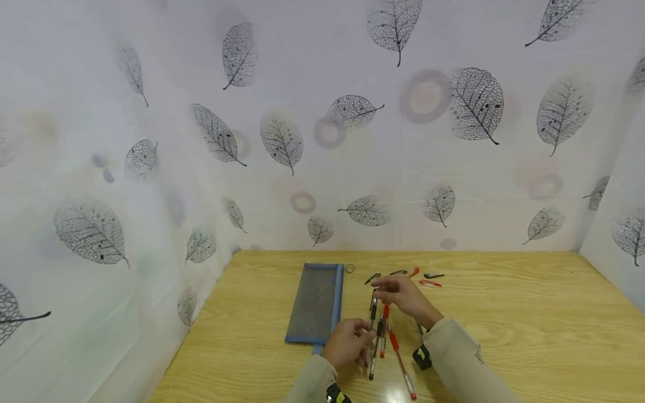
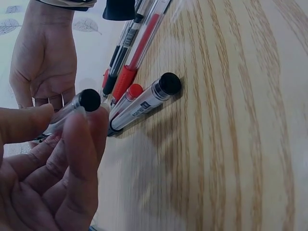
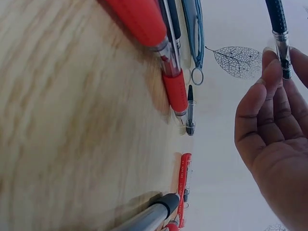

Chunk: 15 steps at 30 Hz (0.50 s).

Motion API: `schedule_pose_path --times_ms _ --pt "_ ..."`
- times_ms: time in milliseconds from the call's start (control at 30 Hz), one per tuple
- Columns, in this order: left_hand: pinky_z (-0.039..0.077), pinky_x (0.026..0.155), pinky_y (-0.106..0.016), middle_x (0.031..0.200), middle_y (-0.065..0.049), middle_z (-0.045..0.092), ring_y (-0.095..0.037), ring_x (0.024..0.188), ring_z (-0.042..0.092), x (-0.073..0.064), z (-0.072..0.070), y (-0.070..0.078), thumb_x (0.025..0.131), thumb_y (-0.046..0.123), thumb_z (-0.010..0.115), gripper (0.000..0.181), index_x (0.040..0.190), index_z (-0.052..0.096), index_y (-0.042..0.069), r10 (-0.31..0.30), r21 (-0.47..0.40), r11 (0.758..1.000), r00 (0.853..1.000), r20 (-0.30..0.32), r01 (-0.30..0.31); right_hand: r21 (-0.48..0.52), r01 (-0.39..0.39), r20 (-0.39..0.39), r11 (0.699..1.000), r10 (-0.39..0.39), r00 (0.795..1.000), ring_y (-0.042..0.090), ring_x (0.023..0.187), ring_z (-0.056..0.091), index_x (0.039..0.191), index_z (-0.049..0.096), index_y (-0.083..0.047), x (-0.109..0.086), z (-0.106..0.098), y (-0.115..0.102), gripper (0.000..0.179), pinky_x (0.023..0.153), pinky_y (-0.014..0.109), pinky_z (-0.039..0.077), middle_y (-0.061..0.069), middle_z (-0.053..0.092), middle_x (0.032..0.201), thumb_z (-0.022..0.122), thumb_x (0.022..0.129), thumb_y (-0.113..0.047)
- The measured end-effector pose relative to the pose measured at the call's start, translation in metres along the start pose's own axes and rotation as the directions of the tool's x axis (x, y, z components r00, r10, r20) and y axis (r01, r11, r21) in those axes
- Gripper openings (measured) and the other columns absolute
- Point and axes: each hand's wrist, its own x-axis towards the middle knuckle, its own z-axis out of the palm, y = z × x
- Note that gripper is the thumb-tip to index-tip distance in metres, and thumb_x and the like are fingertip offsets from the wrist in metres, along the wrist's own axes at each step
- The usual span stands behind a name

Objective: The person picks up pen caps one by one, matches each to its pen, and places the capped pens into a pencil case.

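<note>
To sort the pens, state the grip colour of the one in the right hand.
Black; the grip shows best in the right wrist view.

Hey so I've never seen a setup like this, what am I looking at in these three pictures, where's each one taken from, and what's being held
No machine here: these are a person's bare left hand and right hand. The wide picture comes from a camera worn on the head. The two close-ups come from cameras on the wrists, so the table looks tipped sideways. On it lie a blue-edged pouch, red pens, a loose black pen and, farther back, small pieces in red and black that look like pen caps. The two hands hold one black-gripped pen, the right pinching its far end, the left its near part.
</note>
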Motion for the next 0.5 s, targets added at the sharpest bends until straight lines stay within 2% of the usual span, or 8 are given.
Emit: schedule_pose_path --times_ms 200,500 --pt "0.053 0.045 -0.029 0.074 -0.003 0.066 -0.011 0.049 0.055 0.0 -0.002 0.0 0.095 0.017 0.062 0.019 0.108 0.065 0.004 -0.01 0.005 1.0 1.0 -0.011 0.01 -0.015 -0.021 -0.001 1.0 0.021 1.0 0.033 0.09 0.062 0.114 0.058 0.009 0.004 0.001 0.0 0.032 0.078 0.046 0.054 0.011 0.066 0.096 0.063 0.094 -0.015" --pt "0.053 0.046 -0.028 0.075 -0.001 0.065 -0.012 0.049 0.056 0.0 -0.005 0.0 0.092 0.009 0.064 0.018 0.109 0.064 0.002 -0.04 0.064 0.997 0.998 -0.041 0.043 -0.111 0.001 0.046 0.994 0.004 0.999 0.029 0.084 0.062 0.108 0.062 0.01 0.014 0.002 0.002 0.027 0.071 0.043 0.055 0.009 0.066 0.093 0.063 0.094 -0.012"
